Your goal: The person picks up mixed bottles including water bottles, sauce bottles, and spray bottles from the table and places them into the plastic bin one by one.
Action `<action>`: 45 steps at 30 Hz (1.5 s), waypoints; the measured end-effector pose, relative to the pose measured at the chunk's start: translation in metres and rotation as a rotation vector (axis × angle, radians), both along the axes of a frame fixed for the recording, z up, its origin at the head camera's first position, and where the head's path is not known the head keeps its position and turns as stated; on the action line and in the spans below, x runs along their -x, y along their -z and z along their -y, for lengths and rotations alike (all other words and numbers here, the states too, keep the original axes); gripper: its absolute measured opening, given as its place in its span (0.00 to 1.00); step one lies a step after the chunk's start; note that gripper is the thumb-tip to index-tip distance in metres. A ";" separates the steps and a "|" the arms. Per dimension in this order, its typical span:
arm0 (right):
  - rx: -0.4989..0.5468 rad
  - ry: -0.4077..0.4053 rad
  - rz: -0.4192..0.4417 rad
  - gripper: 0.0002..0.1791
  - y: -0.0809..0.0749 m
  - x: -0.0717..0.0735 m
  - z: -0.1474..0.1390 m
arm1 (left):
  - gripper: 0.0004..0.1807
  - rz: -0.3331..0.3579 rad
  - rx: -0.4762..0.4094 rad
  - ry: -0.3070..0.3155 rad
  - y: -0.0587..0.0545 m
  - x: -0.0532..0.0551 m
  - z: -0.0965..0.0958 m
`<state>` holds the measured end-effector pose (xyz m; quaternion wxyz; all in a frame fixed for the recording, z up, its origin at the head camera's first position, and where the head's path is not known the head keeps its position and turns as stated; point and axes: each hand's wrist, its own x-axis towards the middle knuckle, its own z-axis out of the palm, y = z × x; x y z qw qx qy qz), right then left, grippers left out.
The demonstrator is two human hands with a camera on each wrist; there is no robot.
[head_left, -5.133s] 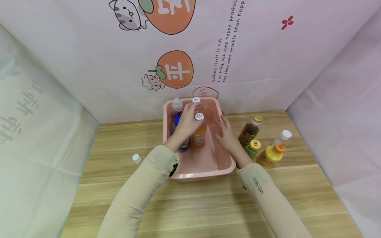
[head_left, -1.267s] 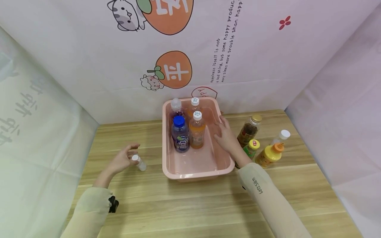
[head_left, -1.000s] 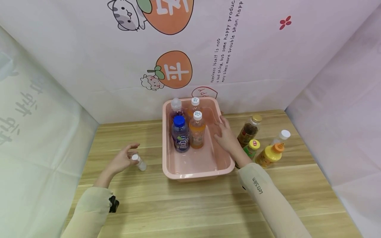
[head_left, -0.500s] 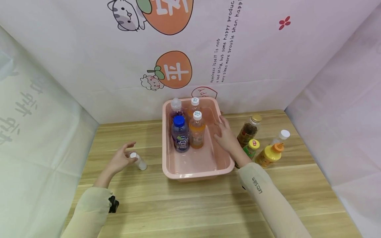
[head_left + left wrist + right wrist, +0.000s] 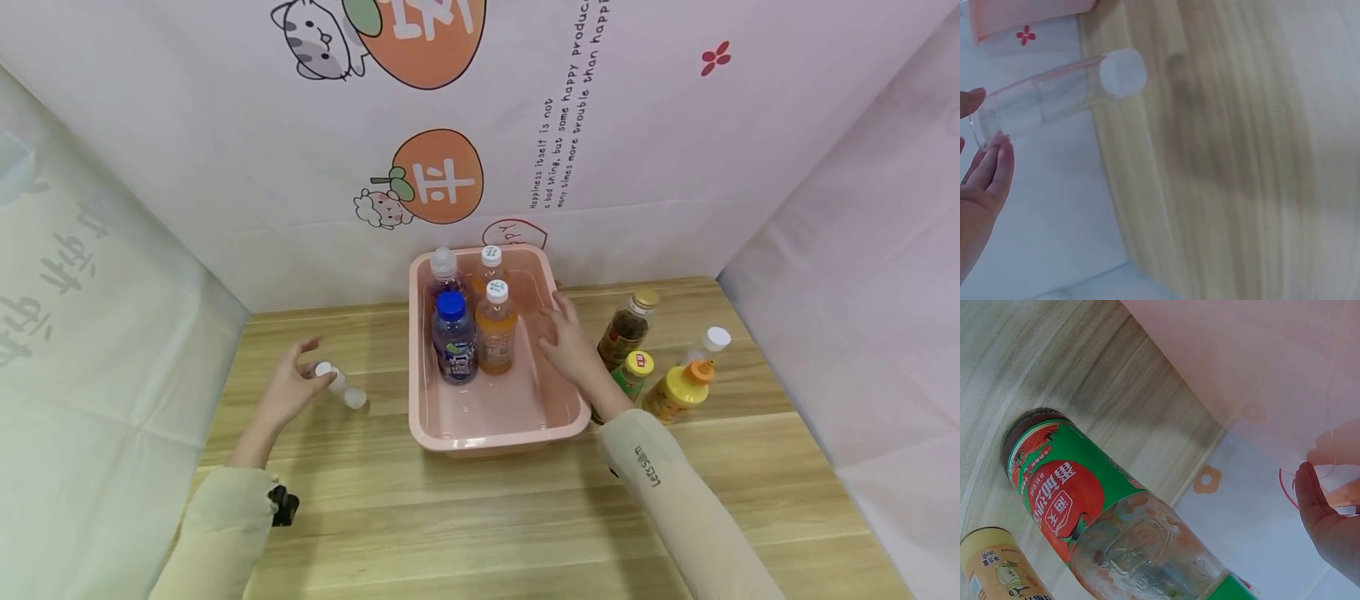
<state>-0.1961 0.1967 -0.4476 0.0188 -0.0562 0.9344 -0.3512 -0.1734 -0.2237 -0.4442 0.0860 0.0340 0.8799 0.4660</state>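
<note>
In the head view my left hand (image 5: pixel 288 385) pinches a small clear bottle (image 5: pixel 341 384) near its white-topped upper end, left of the pink basin (image 5: pixel 480 446). The bottle leans, its lower end towards the basin. The left wrist view shows this bottle (image 5: pixel 1066 94) with a solid white end away from my fingertips (image 5: pixel 1002 164). My right hand (image 5: pixel 573 350) lies over the basin's right rim, fingers loosely spread and gripping nothing. In the right wrist view, part of that hand (image 5: pixel 1329 531) appears tinted pink through the basin's wall (image 5: pixel 1235 356).
Inside the basin stand a blue-capped purple drink bottle (image 5: pixel 454 346), a clear-capped one (image 5: pixel 444 271) and two orange drinks. To its right are a gold-capped dark bottle (image 5: pixel 626 329), a ketchup bottle (image 5: pixel 1079 487), a yellow squeeze bottle (image 5: pixel 675 396) and a white-capped bottle (image 5: pixel 716 339).
My left hand has left the drink bottles in the basin, gone to the small clear bottle, and shifted it slightly left and away from me, tilting it. My right hand stays at the rim.
</note>
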 end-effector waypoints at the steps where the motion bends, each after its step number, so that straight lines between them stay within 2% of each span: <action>1: -0.001 0.000 -0.001 0.29 0.000 0.000 0.000 | 0.39 -0.015 -0.012 -0.012 -0.003 0.000 -0.001; 9: -0.004 -0.002 0.000 0.29 -0.001 -0.001 0.001 | 0.39 -0.124 -0.126 -0.102 -0.032 0.004 -0.015; 15: -0.010 -0.001 0.001 0.29 -0.001 -0.001 0.000 | 0.39 -0.160 -0.165 -0.182 -0.055 0.008 -0.032; 18: -0.008 -0.002 0.002 0.29 -0.001 -0.001 -0.001 | 0.39 -0.188 -0.195 -0.190 -0.066 0.009 -0.041; 26: -0.004 0.001 -0.004 0.29 -0.001 -0.001 -0.001 | 0.37 -0.257 -0.276 -0.127 -0.091 0.009 -0.071; 32: -0.004 0.005 0.003 0.29 0.000 -0.001 -0.001 | 0.37 -0.280 -0.294 -0.077 -0.104 0.010 -0.094; 37: -0.004 0.005 0.005 0.29 0.000 -0.001 -0.001 | 0.37 -0.300 -0.283 -0.009 -0.110 0.012 -0.114; 45: -0.002 0.007 0.005 0.29 0.001 0.001 -0.001 | 0.36 -0.357 -0.213 0.123 -0.112 0.016 -0.142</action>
